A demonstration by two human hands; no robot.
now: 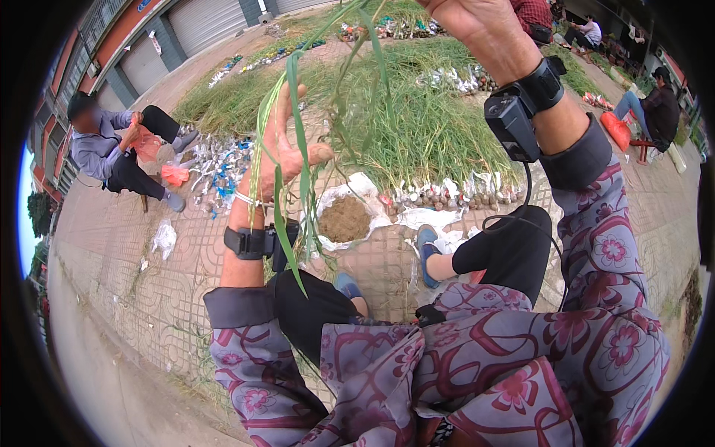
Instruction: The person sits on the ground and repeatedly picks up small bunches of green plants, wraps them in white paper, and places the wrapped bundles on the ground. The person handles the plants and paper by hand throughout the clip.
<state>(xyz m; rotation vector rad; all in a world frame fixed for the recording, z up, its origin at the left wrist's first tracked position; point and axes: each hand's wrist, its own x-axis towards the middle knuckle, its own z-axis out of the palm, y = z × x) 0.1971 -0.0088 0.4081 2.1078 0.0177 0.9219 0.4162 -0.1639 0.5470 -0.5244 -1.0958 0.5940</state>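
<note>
My left hand (287, 146) is raised in front of me, thumb apart from the fingers, with nothing visible in its grip. Long green grass stalks (299, 112) with drooping seed heads (261, 151) hang down in front of it from the top edge. Only the palm side and wrist of my right hand (466, 19) show at the top; its fingers are cut off, so whether it holds the stalks is hidden. Below, brown soil (344, 219) fills a container lined with white plastic (366, 187). Beyond it lie grass plants (413, 123) with wrapped root balls (447, 195) in a row.
To the left, a seated person (111, 139) handles a red plastic bag (146, 144) beside blue-and-white wrapped bundles (223, 167). Another person (653, 112) sits at the right. White plastic scraps (430, 218) lie by my shoe (427, 251). A cable (530, 215) runs from my right wrist camera (511, 125).
</note>
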